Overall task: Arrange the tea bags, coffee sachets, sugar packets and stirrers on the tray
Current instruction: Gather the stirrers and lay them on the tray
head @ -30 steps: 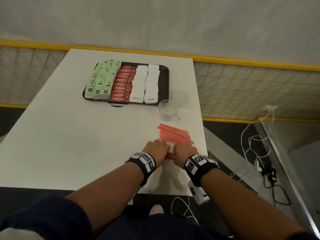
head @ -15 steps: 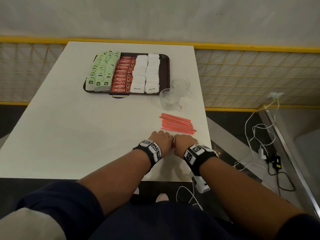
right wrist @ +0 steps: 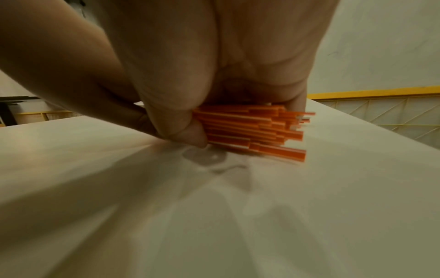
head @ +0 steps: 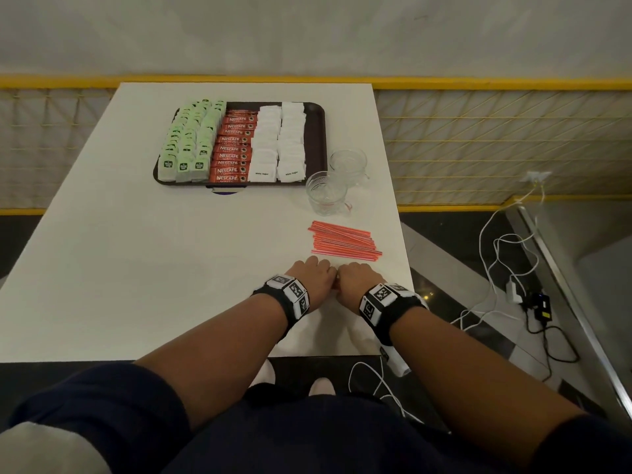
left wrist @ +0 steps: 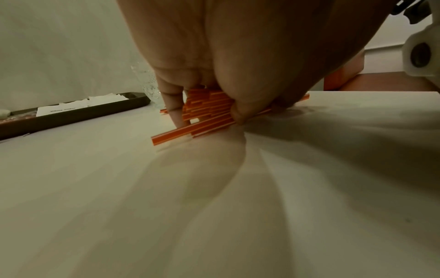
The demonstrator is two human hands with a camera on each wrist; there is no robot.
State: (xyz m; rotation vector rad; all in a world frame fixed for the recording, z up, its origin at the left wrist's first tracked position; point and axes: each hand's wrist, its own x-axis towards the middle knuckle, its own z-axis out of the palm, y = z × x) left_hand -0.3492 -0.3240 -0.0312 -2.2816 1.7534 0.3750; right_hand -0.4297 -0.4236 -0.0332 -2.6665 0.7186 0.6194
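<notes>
Both hands drawn nearer, left hand (head: pixel 313 276) and right hand (head: pixel 357 278) fingers pinching stirrers (right wrist: pixel 250 127), loose stirrers (head: pixel 343 240) just beyond

We note a white table (head: pixel 143 268) bearing two clear glass cups (head: pixel 326 192), touching. Yellow mesh railing (head: pixel 478 131) behind; white cables (head: pixel 492 268) and a charger on the floor, right.
</notes>
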